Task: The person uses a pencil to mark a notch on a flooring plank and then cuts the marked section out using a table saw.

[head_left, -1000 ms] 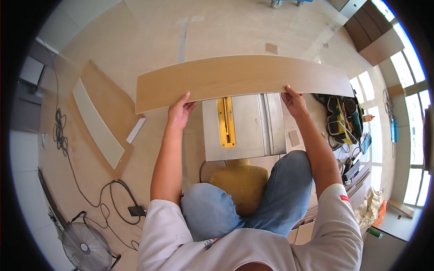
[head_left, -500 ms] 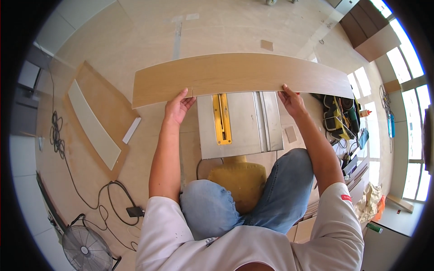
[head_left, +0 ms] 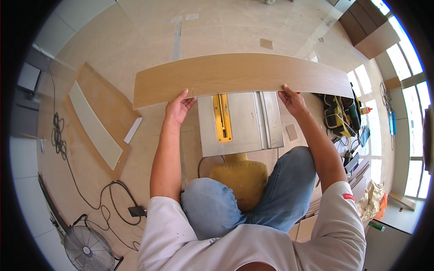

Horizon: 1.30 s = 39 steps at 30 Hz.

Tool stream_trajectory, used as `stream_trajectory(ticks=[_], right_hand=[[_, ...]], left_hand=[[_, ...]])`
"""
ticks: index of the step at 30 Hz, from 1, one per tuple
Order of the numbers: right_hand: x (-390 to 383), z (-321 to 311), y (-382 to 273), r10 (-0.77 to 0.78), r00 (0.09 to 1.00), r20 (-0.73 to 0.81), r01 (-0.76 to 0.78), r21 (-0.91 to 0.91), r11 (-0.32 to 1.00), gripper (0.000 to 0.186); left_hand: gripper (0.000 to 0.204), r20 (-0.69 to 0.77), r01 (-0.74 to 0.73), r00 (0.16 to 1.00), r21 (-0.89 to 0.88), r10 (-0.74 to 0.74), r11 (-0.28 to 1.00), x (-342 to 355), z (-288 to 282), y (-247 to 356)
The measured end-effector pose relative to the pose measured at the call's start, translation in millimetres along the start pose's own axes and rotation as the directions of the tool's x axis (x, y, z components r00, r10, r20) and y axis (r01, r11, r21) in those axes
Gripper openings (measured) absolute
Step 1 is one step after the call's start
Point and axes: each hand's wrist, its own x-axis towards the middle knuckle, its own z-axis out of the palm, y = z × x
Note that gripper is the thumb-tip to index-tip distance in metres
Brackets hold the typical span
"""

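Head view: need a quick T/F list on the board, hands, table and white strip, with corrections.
1. The left hand and right hand both hold the long brown board. True.
2. They grip its far edge. False: the near edge.
3. A yellow insert sits in the metal table. True.
4. The board hides the insert entirely. False: most shows.
5. A white strip lies on a brown panel. True.
6. The strip lies right of the table. False: left.

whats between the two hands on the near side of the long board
In the head view, a metal table-saw top with a yellow slotted insert shows between the left hand and the right hand.
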Motion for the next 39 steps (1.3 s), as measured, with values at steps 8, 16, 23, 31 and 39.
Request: stream_trajectory(ticks=[8,16,23,31,39], right_hand=[[-12,1,-1,0.026,1.000,0.003,-0.026,-0.017,1.000,0.013],[-18,-4,-3,0.025,0.999,0.027,-0.025,-0.016,1.000,0.012],[-27,1,-6,0.081,0.997,-0.004,-0.082,-0.034,0.996,0.010],[-26,-8,-4,0.096,0.995,0.001,-0.096,-0.044,0.994,0.009],[-26,-10,-4,0.095,0.995,0.028,-0.093,-0.065,0.994,0.010]], left_hand=[[0.033,0.004,0.005,1.000,-0.003,-0.005,1.000,-7,-4,-3],[0.029,0.003,-0.003,1.000,-0.001,0.003,1.000,-17,-3,-7],[0.025,-0.009,-0.010,1.000,-0.005,0.010,1.000,-22,-5,-9],[0.030,-0.002,-0.006,1.000,-0.009,0.006,1.000,-21,-12,-16],[0.027,-0.009,0.001,1.000,-0.013,-0.001,1.000,-25,-9,-16]])
